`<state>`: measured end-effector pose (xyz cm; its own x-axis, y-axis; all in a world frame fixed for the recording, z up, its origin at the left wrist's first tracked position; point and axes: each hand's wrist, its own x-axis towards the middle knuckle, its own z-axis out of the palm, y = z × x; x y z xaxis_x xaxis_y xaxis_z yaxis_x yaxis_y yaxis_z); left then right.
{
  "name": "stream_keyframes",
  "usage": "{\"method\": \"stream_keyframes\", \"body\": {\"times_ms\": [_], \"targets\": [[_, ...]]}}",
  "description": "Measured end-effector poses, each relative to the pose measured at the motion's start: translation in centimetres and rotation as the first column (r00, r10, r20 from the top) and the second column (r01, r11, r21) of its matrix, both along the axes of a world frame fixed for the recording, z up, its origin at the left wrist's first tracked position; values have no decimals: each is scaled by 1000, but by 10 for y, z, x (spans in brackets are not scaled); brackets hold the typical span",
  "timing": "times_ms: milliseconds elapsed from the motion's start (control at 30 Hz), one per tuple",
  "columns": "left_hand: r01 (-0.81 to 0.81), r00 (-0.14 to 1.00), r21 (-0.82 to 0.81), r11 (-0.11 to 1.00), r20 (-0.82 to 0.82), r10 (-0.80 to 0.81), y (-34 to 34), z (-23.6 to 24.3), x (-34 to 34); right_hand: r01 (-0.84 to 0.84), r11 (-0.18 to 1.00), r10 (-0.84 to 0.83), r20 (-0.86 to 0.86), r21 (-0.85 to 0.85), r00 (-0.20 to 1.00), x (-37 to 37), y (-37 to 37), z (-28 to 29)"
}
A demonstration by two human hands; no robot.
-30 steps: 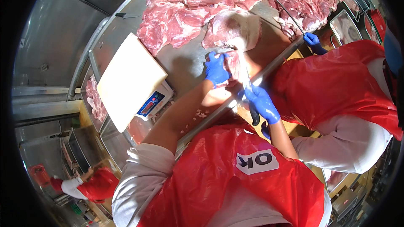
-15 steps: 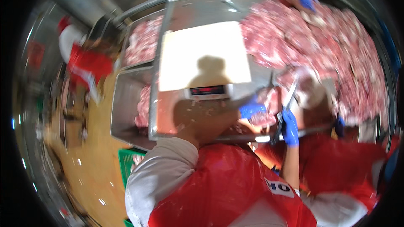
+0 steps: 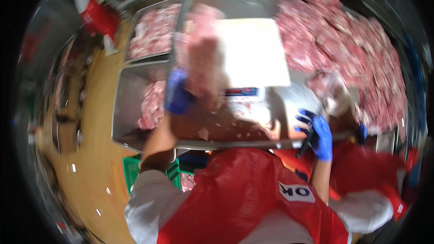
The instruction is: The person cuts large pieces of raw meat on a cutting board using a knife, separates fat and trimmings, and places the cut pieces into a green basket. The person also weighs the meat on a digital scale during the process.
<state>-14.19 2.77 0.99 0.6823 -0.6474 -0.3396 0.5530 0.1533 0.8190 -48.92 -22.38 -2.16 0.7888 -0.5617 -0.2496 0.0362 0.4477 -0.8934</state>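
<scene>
At the left end of the steel table, my left hand (image 3: pixel 180 94), in a blue glove, grips a large slab of pink meat (image 3: pixel 204 61). The slab is smeared by motion and hangs over the left edge of the white board (image 3: pixel 255 54). Near the table's front edge, my gloved right hand (image 3: pixel 321 136) has its fingers partly spread, with a dark-handled knife (image 3: pixel 306 143) held against the palm. Its blade is mostly hidden. Just beyond that hand lies a pale and pink cut of meat (image 3: pixel 335 95). A scale display (image 3: pixel 242 92) shows under the board's near edge.
A big heap of meat (image 3: pixel 357 58) covers the table's right side. Two steel bins (image 3: pixel 124 104) with meat stand left of the table; a green crate (image 3: pixel 131 171) is below. Co-workers in red aprons stand close at right (image 3: pixel 361 167), across the table, and far left (image 3: pixel 100 17).
My left hand has swung left from the table's front middle, carrying meat past the board. My right hand has loosened its fingers around the knife, and the blade no longer shows clearly.
</scene>
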Motion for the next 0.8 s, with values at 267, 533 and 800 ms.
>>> {"method": "stream_keyframes", "body": {"times_ms": [267, 533, 800], "targets": [[-238, 942, -423, 874, 118, 314, 35, 31, 325, -87, 995, 79, -128, -55, 989, 9, 26, -12], [-123, 992, -520, 845, -67, 103, 2, 40, 388, 141, 987, -157, -305, -77, 939, -34, 40, -17], [-493, 479, -182, 851, 760, 439, -109, 98, 399, 217, 976, -216, -294, -27, 931, -46, 18, -50]]}}
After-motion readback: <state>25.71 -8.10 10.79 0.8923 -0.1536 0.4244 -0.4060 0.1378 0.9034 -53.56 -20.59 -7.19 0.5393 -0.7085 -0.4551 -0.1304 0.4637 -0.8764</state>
